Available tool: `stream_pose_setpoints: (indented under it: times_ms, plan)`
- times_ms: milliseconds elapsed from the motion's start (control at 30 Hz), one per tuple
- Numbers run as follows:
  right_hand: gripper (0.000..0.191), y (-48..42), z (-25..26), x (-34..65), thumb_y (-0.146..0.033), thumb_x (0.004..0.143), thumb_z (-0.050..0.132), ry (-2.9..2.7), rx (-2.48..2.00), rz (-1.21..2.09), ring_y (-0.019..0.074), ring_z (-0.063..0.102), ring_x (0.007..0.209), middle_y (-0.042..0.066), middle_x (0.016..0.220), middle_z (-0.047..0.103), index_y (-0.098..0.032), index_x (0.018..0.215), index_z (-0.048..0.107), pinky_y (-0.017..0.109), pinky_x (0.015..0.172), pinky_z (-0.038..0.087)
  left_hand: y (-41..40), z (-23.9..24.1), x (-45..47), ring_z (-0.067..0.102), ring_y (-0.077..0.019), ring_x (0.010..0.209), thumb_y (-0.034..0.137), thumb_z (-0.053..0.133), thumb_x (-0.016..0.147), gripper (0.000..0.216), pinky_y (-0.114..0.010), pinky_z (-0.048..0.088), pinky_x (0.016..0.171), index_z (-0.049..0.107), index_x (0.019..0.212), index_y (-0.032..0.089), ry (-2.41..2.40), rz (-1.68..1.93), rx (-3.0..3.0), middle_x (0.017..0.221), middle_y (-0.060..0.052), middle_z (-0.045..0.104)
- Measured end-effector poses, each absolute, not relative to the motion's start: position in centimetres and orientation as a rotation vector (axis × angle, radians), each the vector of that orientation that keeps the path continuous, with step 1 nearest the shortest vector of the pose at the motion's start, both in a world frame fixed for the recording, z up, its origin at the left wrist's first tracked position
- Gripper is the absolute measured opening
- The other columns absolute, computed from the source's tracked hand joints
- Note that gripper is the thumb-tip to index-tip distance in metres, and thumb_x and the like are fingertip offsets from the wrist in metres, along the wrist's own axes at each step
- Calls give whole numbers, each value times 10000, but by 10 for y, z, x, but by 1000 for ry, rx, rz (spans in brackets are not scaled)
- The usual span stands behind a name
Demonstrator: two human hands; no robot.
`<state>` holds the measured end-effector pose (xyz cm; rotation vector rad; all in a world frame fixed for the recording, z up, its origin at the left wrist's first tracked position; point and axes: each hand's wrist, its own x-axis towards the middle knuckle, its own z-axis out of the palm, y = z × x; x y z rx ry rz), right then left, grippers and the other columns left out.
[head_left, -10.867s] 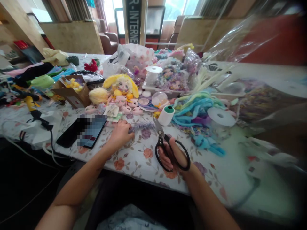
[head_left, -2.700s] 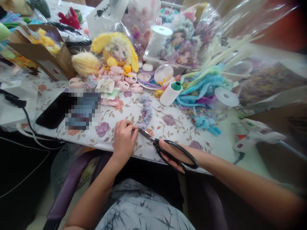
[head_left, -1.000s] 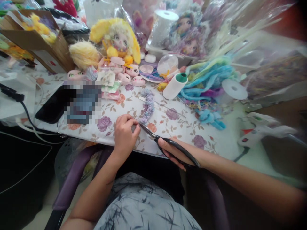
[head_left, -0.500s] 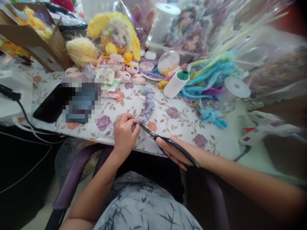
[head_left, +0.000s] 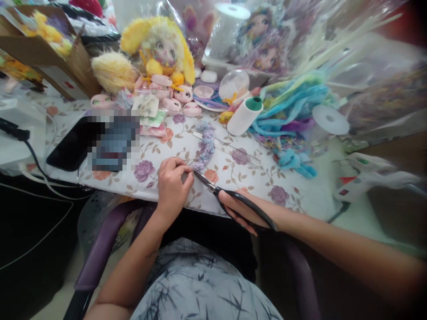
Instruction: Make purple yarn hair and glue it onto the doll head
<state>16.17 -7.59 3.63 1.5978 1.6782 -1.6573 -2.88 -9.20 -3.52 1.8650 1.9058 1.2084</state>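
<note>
My right hand (head_left: 240, 209) grips black-handled scissors (head_left: 247, 202), their metal blades pointing up and left. The blade tips come right up to the fingertips of my left hand (head_left: 175, 180), which rests at the table's front edge with thumb and forefinger pinched together. What lies in that pinch is too small to make out. Just beyond the blade tips, a fluffy purple-blue yarn strip (head_left: 207, 146) lies curved on the flowered tablecloth (head_left: 160, 153), its near end close to the pinch.
Thin metal rods (head_left: 233, 149) lie beside the strip. Behind stand a white thread cone (head_left: 245, 116), blue yarn (head_left: 293, 104), doll heads (head_left: 183, 94) and a yellow-eared doll (head_left: 165, 51). Two phones, one a black phone (head_left: 73, 144), lie left; a glue gun (head_left: 363, 175) is right.
Almost nothing differs. Both hands and the scissors hold the same place at the table edge, with only a very slight shift of the view.
</note>
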Motion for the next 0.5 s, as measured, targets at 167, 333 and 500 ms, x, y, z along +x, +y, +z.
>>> stream_pose_setpoints:
  times_ms: [167, 333, 500]
  plan:
    - [552, -78, 40, 161, -632, 919, 341, 1643, 1637, -1620, 80, 367, 271, -45, 354, 384, -208, 574, 415, 188, 305, 321, -93, -36, -33, 590, -237, 996, 131, 646, 821, 71, -384, 473, 936, 701, 787, 160, 1869, 1231, 1871, 899, -63, 634]
    - [576, -77, 40, 157, -661, 914, 313, 1646, 1637, -1619, 90, 389, 299, -27, 385, 402, -209, 569, 404, 207, 333, 353, -94, -36, -33, 596, -228, 979, 142, 636, 829, 78, -379, 476, 922, 693, 787, 175, 1850, 1225, 1873, 899, -54, 634]
    - [637, -73, 39, 158, -725, 904, 232, 1696, 1573, -1521, 108, 427, 323, 10, 404, 438, -208, 565, 385, 243, 380, 397, -94, -36, -33, 587, -230, 965, 144, 614, 844, 98, -383, 471, 908, 684, 786, 180, 1868, 1185, 1898, 902, -55, 630]
